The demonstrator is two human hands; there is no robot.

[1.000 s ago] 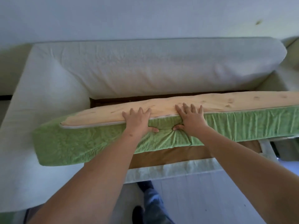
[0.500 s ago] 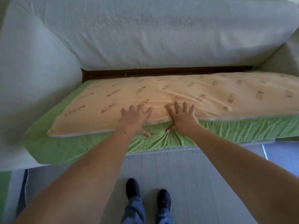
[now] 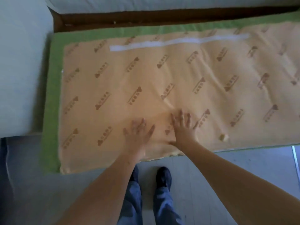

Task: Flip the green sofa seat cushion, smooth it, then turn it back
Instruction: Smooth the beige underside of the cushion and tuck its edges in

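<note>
The green sofa seat cushion (image 3: pixel 53 98) lies flat on the sofa with its orange printed underside (image 3: pixel 146 75) facing up and a white strip (image 3: pixel 178 42) near the far edge. Green fabric shows along its left and far borders. My left hand (image 3: pixel 138 132) rests flat on the orange face near the front edge, fingers spread and blurred. My right hand (image 3: pixel 183 125) lies flat just to its right, fingers spread too. Neither hand grips anything.
The pale sofa armrest (image 3: pixel 21 70) stands at the left and the back cushion (image 3: pixel 146 4) runs along the top. A dark brown gap of sofa base (image 3: pixel 162 18) shows behind the cushion. My shoes (image 3: pixel 164 177) stand on the grey floor (image 3: pixel 227 168). A small lump (image 3: pixel 224 137) sits on the orange face.
The cushion dropped from tilted on its edge to lying flat. Both hands left its green front side and slid onto the orange face, palms down. The camera tipped downward.
</note>
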